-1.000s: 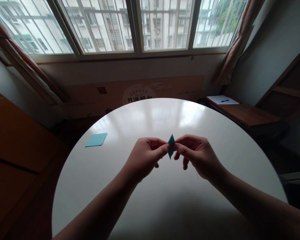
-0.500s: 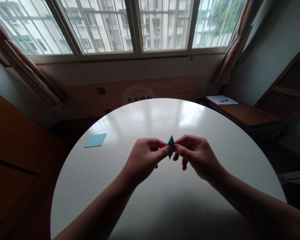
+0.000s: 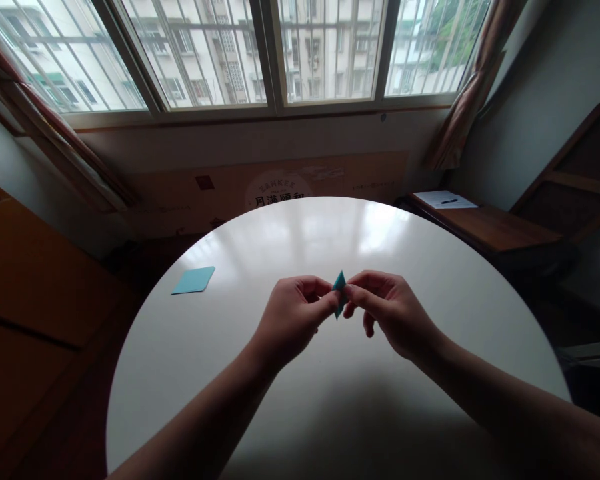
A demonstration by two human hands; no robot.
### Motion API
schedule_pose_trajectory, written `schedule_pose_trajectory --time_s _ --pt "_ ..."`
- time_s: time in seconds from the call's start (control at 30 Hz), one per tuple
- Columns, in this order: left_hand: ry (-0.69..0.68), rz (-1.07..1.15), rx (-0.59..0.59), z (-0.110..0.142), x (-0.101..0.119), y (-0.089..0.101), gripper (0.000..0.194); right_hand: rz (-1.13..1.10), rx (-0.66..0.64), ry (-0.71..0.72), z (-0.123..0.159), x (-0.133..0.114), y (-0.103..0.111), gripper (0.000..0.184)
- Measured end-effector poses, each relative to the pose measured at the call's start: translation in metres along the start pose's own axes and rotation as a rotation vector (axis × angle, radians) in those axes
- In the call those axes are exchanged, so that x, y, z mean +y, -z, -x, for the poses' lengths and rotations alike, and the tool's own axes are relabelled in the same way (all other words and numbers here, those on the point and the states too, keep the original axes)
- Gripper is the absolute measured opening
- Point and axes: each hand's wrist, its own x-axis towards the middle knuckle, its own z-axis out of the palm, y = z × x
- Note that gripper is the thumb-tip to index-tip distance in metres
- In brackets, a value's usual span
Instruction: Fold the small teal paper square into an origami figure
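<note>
A small piece of folded teal paper [image 3: 339, 282], narrow and diamond-shaped from here, is held upright over the middle of the table. My left hand [image 3: 300, 313] pinches its left side between thumb and fingers. On the other side, my right hand [image 3: 387, 305] grips it with thumb and index finger, its lower fingers curled loosely. The fingertips cover much of the paper's middle. At the left of the tabletop lies a flat square sheet of teal paper [image 3: 194, 280], or a thin stack, apart from both hands.
The round white table [image 3: 280, 427] reflects the window light. Beyond its right edge, a brown wooden surface [image 3: 520, 230] bears a white sheet [image 3: 433, 199] and a pen [image 3: 450, 201]. An orange-brown cabinet [image 3: 25, 273] stands at the left.
The folded paper looks slightly narrower, and both hands have shifted a little closer together. The grip stays with both hands. The flat paper lies as before, with a slight view shift.
</note>
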Motion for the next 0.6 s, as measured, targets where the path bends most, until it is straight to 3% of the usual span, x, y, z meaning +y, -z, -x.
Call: schedule_pose_trajectory --time_s 0.3,0.6 --pt "0.119 0.199 0.036 -0.0058 -0.0038 0.0008 0.023 0.033 0.019 -0.047 -0.0003 -0.0041 -0.003 0.033" --pt "0.11 0.216 0.067 -0.0047 -0.0026 -0.0013 0.024 0.094 -0.035 -0.05 -0.0005 0.0034 -0.0046 0.021"
